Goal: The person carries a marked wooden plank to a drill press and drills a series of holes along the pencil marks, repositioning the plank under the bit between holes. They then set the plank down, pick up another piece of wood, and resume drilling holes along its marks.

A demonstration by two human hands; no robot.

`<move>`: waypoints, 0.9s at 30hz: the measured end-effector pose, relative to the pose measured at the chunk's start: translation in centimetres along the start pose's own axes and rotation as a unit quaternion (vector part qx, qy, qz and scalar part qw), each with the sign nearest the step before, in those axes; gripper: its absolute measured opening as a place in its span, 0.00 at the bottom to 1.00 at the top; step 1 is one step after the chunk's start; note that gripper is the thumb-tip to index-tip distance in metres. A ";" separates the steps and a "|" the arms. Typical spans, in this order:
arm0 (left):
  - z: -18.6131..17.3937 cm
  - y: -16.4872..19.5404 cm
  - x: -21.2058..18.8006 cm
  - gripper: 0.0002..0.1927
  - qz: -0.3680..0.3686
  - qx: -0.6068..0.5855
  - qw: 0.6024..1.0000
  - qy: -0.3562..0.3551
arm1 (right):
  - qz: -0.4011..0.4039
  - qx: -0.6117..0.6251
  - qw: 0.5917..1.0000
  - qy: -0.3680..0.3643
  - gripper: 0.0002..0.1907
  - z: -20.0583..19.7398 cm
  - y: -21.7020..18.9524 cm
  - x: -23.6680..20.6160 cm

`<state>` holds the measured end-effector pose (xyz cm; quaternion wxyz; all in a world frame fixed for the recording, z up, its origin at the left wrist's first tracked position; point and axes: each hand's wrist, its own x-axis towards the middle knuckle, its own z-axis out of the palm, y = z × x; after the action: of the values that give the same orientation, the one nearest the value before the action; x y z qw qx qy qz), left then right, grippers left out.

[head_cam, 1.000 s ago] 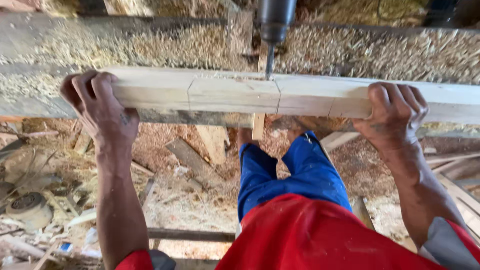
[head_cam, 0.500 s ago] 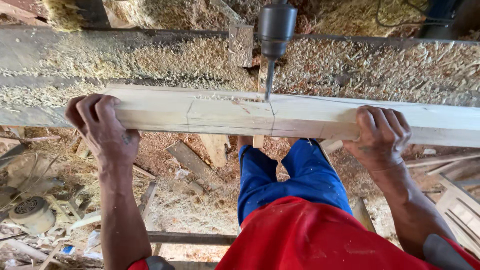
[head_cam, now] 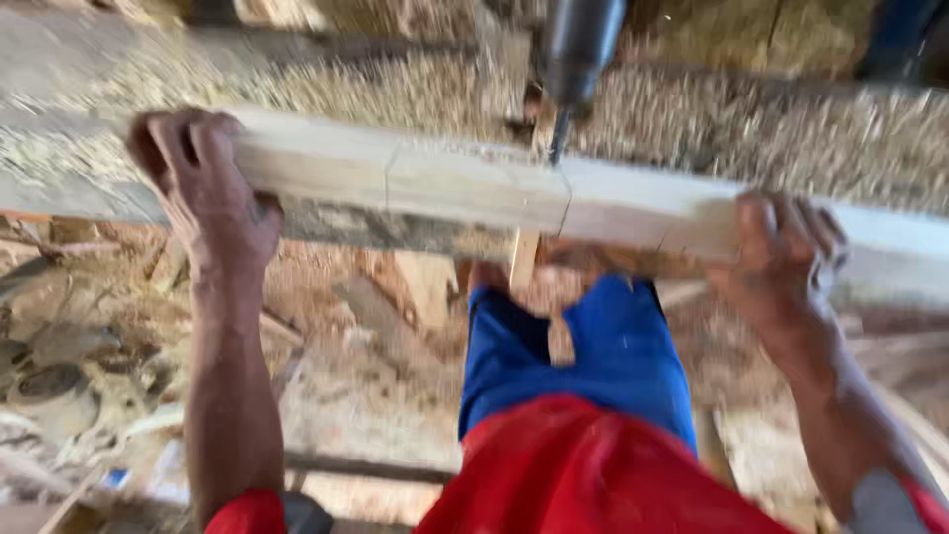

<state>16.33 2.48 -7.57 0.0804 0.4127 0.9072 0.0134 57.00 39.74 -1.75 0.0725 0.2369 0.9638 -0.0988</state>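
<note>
Both hands clamped on the plank [head_cam: 474, 188]: left hand [head_cam: 203, 188] near its left end, right hand [head_cam: 786, 257] further right. Drill bit [head_cam: 559, 148] touching the plank between them.

— What is the person wearing?

— A bright red top with short sleeves, the cuffs sitting high on both upper arms, and vivid blue trousers over the legs below.

— Anything on the arms?

— Both forearms are bare, no watch or gloves. The left hand [head_cam: 213, 193] and right hand [head_cam: 786, 267] are uncovered too. The picture is blurred.
</note>
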 end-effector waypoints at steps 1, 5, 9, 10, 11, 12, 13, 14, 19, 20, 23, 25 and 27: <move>-0.1 0.0 0.3 0.49 0.010 0.013 1.000 0.020 | -0.028 0.013 0.999 0.015 0.29 0.0 0.6 0.5; -0.1 0.2 0.3 0.49 -0.058 -0.010 0.998 -0.039 | -0.075 0.085 0.992 -0.060 0.27 -0.2 2.5 0.4; 0.7 0.0 -0.3 0.48 -0.083 -0.023 0.996 -0.010 | -0.177 0.106 0.978 0.013 0.32 0.7 3.5 1.0; 0.9 0.0 -0.8 0.47 -0.079 -0.009 0.997 -0.014 | -0.175 0.105 0.979 0.007 0.32 0.9 3.7 1.2; 1.0 -0.1 -1.2 0.46 -0.082 0.000 0.997 -0.009 | -0.160 0.107 0.981 -0.015 0.32 0.9 3.7 0.9; 1.3 -0.1 -1.6 0.46 -0.081 0.006 0.997 -0.010 | -0.139 0.106 0.984 -0.041 0.32 0.9 3.7 0.5; 1.5 -0.2 -1.9 0.46 -0.078 0.020 0.997 -0.002 | -0.127 0.100 0.985 -0.061 0.32 0.8 3.7 0.2; 1.7 -0.1 -2.1 0.45 -0.075 0.034 0.997 0.006 | -0.122 0.095 0.986 -0.068 0.31 0.7 3.7 0.0; 2.0 0.3 -2.6 0.41 -0.092 0.043 0.995 0.014 | -0.138 0.104 0.983 -0.061 0.30 0.6 3.9 -0.1; 2.0 0.5 -2.6 0.41 -0.094 0.046 0.994 0.016 | -0.139 0.106 0.982 -0.066 0.30 0.5 4.0 -0.1; 1.7 0.8 -2.5 0.43 -0.087 0.059 0.994 0.024 | -0.134 0.105 0.983 -0.071 0.32 0.7 4.4 -0.1; 1.7 1.2 -2.5 0.44 -0.086 0.081 0.992 0.030 | -0.135 0.102 0.983 -0.071 0.31 1.0 4.7 -0.5; 1.8 1.8 -2.3 0.45 -0.098 0.057 0.993 0.020 | -0.139 0.099 0.983 -0.062 0.30 1.3 5.3 -0.8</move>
<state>19.42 1.82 -8.91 0.0399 0.3249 0.9441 -0.0381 60.27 43.69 -3.73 0.0943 0.1000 0.9664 -0.2170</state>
